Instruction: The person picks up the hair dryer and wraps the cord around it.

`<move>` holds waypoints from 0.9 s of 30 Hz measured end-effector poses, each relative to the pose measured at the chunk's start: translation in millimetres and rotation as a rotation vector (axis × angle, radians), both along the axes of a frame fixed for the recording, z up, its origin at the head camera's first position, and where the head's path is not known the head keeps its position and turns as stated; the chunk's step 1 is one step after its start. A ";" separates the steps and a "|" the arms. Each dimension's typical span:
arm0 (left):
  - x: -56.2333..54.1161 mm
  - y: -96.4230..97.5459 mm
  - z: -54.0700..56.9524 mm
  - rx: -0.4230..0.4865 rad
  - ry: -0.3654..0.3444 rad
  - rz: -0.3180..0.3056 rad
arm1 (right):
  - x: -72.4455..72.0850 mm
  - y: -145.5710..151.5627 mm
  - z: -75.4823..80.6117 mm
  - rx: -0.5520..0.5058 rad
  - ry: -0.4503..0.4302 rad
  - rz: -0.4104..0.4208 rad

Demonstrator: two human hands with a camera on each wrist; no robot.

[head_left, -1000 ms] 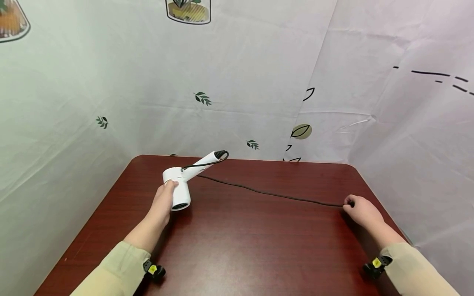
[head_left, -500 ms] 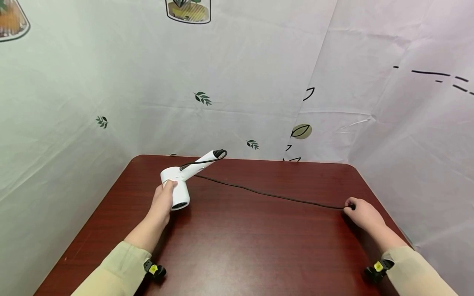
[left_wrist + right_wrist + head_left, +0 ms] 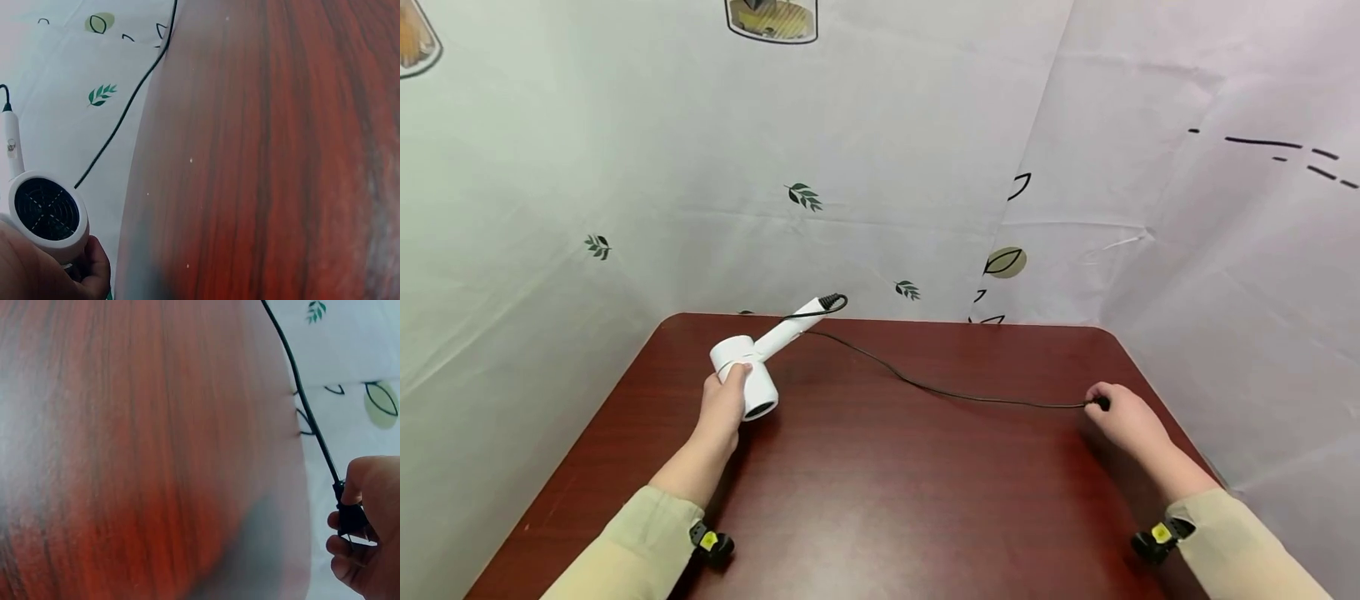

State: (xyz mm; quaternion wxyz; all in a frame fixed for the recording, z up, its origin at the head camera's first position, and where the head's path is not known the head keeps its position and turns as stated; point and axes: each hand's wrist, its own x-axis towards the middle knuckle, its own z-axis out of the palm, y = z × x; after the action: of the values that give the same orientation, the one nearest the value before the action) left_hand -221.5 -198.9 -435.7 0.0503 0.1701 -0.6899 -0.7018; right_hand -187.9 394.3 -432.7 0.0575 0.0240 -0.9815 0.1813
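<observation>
A white hair dryer [image 3: 758,385] is held over the left side of the table, its handle pointing up and to the right. My left hand [image 3: 722,408] grips its barrel, thumb on top. In the left wrist view the dark grille [image 3: 47,209] at one end of the barrel shows, with fingers curled beneath it. From the handle's end a black cord [image 3: 917,383] loops back past the handle, then runs across to the right. At the right, my right hand [image 3: 1127,421] pinches the black plug [image 3: 351,519] at the cord's end between thumb and fingers.
The dark red wooden table [image 3: 910,492] has rounded far corners. A pale printed cloth [image 3: 880,150] hangs right behind it and along both sides. Each sleeve cuff carries a small black camera, one on the left wrist [image 3: 713,546].
The hair dryer has moved a little left and its handle has tilted up. The right hand has shifted slightly left and up with the plug, and the cord sags more.
</observation>
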 end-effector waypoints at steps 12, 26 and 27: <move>-2.5 -3.7 3.6 -0.091 -0.019 0.014 | 3.0 -30.0 20.2 0.047 0.146 0.153; -2.0 0.2 -1.3 -0.076 -0.012 0.012 | -1.9 -78.3 37.5 0.069 0.342 0.315; -1.6 1.1 -1.4 -0.075 -0.013 0.007 | -2.3 -81.8 38.7 0.066 0.350 0.324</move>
State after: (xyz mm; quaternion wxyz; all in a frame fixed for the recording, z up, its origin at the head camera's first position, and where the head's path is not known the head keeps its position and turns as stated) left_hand -223.1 -197.8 -437.1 0.0550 0.1750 -0.7155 -0.6741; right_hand -190.2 312.5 -394.1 0.1962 0.2140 -0.9452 0.1491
